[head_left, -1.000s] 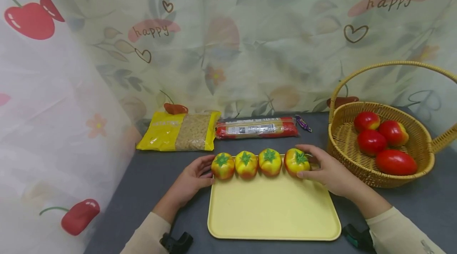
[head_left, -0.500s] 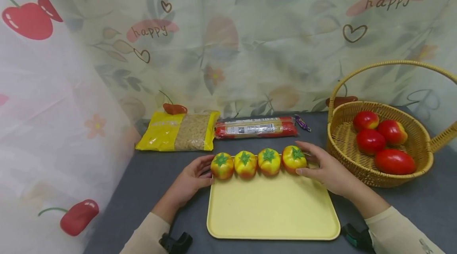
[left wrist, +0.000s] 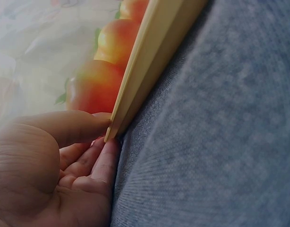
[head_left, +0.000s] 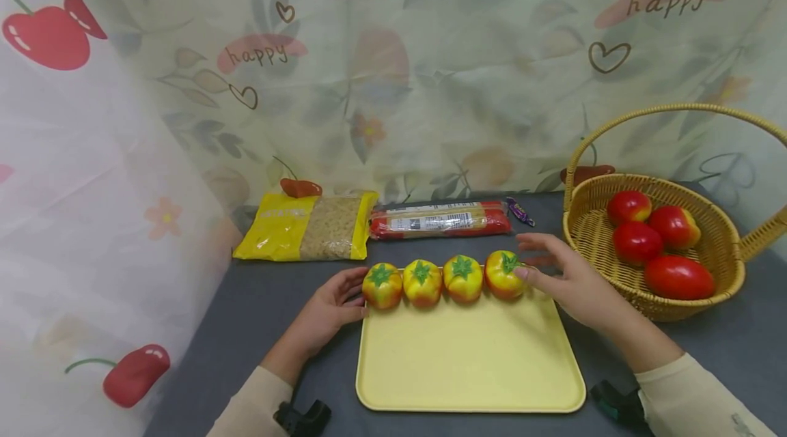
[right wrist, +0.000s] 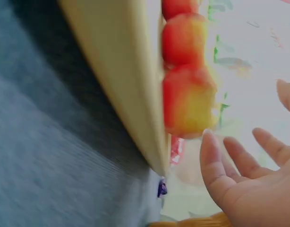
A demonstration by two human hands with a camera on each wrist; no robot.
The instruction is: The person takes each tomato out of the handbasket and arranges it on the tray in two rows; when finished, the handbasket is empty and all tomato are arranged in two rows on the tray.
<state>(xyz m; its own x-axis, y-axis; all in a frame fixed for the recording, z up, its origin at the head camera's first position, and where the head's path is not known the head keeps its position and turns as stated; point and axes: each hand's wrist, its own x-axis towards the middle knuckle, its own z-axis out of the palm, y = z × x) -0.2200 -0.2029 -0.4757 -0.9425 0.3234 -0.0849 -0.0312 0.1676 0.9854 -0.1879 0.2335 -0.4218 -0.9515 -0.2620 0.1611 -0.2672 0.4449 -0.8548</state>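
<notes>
Beside the rightmost tomato [head_left: 505,274], right hand [head_left: 568,283] fingers [head_left: 541,241] spread apart; thumb touching it.

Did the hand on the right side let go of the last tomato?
Yes. The right hand opened and drew back toward the basket; only a fingertip is at the rightmost tomato, which stays on the tray.

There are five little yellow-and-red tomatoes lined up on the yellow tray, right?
Not five: four. The head view shows four yellow-and-red tomatoes lined up along the far edge of the yellow tray.
</notes>
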